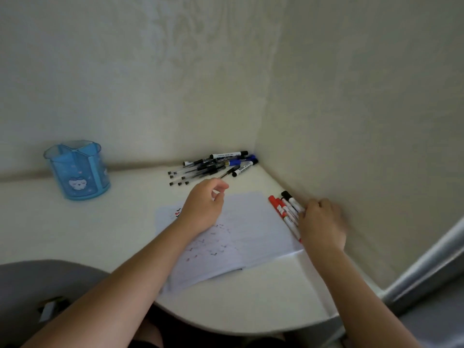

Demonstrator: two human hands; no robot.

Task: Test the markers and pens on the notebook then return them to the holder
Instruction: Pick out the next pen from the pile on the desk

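By notebook [251, 229], left fingers [220, 187] pinch pen [229, 172], right fingers [320, 204] clasp markers [285, 209]

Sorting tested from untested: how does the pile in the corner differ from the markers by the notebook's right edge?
The corner pile is a crisscross heap; the markers by the notebook lie side by side. The corner pile mixes thin pens with thick markers; the markers by the notebook are all thick, capped red or black. The right hand rests on the markers by the notebook, not the corner pile. Both lie outside the blue holder.
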